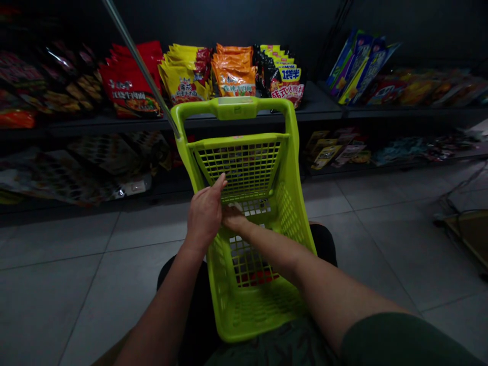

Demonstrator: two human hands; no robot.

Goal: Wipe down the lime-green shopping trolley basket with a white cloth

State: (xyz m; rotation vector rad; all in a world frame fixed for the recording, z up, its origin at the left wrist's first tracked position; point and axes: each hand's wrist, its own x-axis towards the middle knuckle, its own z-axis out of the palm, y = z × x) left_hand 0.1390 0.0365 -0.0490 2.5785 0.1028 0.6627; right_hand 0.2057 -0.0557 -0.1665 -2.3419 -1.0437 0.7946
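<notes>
A lime-green plastic shopping cart with lattice walls stands between my knees, its handle towards the shelf. My left hand is at the cart's left rim, closed over it with the thumb pointing up; its other fingers are mostly hidden. Inside the basket, my right hand reaches to the left wall, close beside the left hand. Its fingers are bent and partly covered. A small pale patch shows at them, too dim to identify. The slatted flap slopes below the handle.
Noodle packets in red, yellow, orange and black line the shelf ahead. A metal pole rises from the cart's left corner. More packets fill the lower shelf. A low wheeled platform stands right on the tiled floor.
</notes>
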